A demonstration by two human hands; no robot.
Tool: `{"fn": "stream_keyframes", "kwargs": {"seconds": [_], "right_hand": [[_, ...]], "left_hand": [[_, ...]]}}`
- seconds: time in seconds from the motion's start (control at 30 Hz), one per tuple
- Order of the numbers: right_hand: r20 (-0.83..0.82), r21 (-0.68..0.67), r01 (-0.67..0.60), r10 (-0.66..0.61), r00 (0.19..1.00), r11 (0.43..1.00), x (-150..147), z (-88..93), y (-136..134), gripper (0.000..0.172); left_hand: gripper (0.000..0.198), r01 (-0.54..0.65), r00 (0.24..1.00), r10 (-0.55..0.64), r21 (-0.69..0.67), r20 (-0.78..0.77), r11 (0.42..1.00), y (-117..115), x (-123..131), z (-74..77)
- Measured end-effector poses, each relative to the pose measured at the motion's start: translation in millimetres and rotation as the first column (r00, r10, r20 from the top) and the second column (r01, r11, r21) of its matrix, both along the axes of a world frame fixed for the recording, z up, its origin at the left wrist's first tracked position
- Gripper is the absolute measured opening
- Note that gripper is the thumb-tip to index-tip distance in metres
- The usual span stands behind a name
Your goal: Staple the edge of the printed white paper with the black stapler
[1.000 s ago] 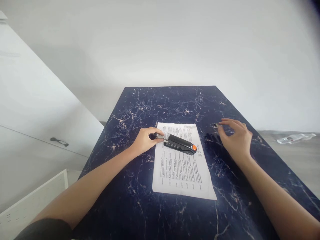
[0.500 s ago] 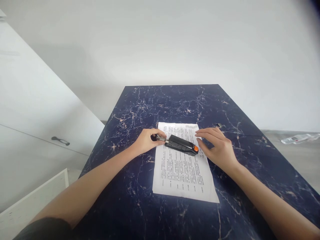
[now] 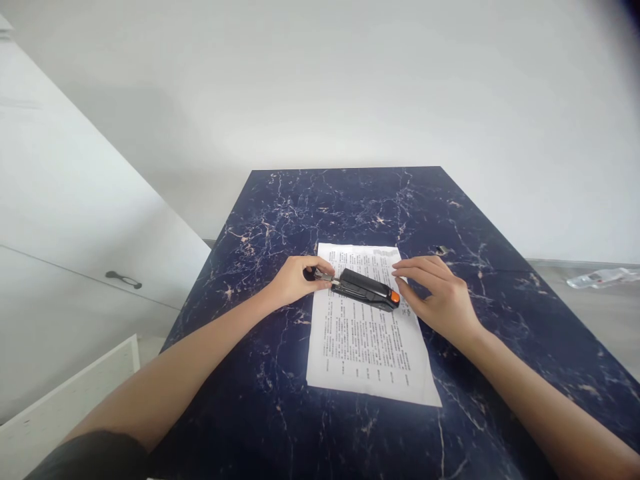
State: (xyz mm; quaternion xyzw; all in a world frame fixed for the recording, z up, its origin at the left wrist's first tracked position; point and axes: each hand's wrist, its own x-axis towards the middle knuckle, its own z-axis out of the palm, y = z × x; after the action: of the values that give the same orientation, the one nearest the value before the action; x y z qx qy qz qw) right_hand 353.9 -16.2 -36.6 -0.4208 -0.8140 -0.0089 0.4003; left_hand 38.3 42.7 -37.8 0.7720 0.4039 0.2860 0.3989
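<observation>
A black stapler with an orange tip lies aslant on a printed sheet of paper. At its left end, a metal slide with a black end sticks out, pinched between the thumb and fingers of my left hand. My right hand rests by the orange tip, over the paper's right edge. Its fingers are apart and hold nothing; whether the fingertips touch the stapler I cannot tell.
A dark blue marbled table carries the paper. Just beyond my right hand lies a small dark object. A white cabinet with a dark handle stands left. Clear plastic packaging lies right, off the table.
My view has shifted very slightly. Both hands, the stapler and the paper keep nearly the same places; my left hand still pinches the slide.
</observation>
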Motion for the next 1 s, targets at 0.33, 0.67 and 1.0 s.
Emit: {"fn": "stream_keyframes", "kwargs": {"seconds": [0.33,0.67,1.0], "right_hand": [[-0.007,-0.046,-0.003,0.002,1.0,0.999,0.9,-0.1,-0.8,0.018],[-0.019,-0.086,-0.005,0.004,1.0,0.996,0.3,1.3,-1.5,0.018],[-0.023,-0.084,-0.009,0.008,1.0,0.996,1.7,1.9,-2.4,0.017]], "left_hand": [[0.022,0.005,1.0,-0.005,0.004,0.007,1.0,0.4,-1.3,-2.3],[0.022,0.009,1.0,-0.009,0.023,0.002,1.0,-0.7,-0.8,-1.2],[0.018,-0.02,0.999,0.016,0.105,0.036,0.994,-2.2,-2.2,2.5]]}}
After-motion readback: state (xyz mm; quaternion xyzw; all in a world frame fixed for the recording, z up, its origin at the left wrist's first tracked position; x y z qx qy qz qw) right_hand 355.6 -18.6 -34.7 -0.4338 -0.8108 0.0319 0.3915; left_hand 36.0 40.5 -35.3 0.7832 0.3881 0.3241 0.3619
